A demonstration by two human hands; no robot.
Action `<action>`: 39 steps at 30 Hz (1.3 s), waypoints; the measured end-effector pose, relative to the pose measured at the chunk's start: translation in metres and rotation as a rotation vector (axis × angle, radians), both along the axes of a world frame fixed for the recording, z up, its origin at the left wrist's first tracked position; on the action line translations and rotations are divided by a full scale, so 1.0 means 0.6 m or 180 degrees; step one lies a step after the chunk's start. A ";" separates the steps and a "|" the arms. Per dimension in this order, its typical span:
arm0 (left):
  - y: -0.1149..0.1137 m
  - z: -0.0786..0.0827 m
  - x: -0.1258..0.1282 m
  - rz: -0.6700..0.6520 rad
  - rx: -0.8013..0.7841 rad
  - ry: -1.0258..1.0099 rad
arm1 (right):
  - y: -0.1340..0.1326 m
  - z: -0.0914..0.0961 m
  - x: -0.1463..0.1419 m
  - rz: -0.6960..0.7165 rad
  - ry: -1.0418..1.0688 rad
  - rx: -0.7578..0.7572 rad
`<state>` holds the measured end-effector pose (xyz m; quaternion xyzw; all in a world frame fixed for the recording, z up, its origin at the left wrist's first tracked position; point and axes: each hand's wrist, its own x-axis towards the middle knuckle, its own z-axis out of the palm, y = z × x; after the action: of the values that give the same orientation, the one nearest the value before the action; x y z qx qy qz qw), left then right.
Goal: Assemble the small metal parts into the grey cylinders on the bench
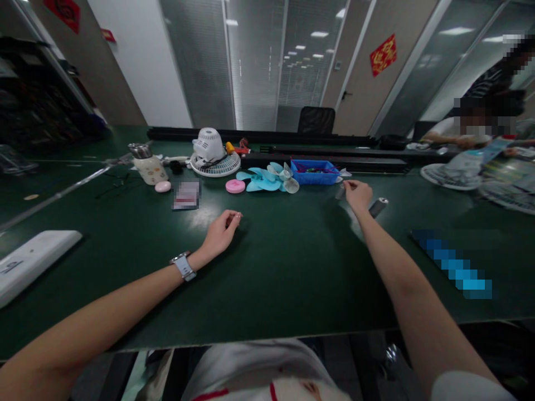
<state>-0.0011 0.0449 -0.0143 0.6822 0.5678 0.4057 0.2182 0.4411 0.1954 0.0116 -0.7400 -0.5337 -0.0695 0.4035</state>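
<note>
Left hand [221, 234] curled shut, empty, on surface [292, 267]. Right hand [357, 195] pinching small grey part [340, 192]; wrist may nudge adjacent grey cylinder [378, 207], rolling it.

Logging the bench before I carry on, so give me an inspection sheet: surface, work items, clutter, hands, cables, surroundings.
Surface: dark green table, glare patch near the middle.
Job's things: small grey piece at the right hand; grey cylinder beside it.
Clutter: blue tray, teal fan blades, pink disc, white fan, bottle, white device.
Hands: left hand rests loosely curled, holding nothing; right hand's fingers touch the grey piece, grip unclear.
Cables: thin dark loops left of the bottle, cable or not unclear.
Surroundings: co-worker far right; glass partitions behind.
</note>
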 end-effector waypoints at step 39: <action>-0.036 0.034 0.020 -0.0729 0.0342 0.0123 | -0.236 -0.016 -0.307 0.3541 0.0678 -0.0612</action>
<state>0.0111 0.0231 0.0061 0.7609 0.4677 0.3947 0.2153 0.2567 0.0537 0.0019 -0.3841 -0.8030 0.2770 0.3617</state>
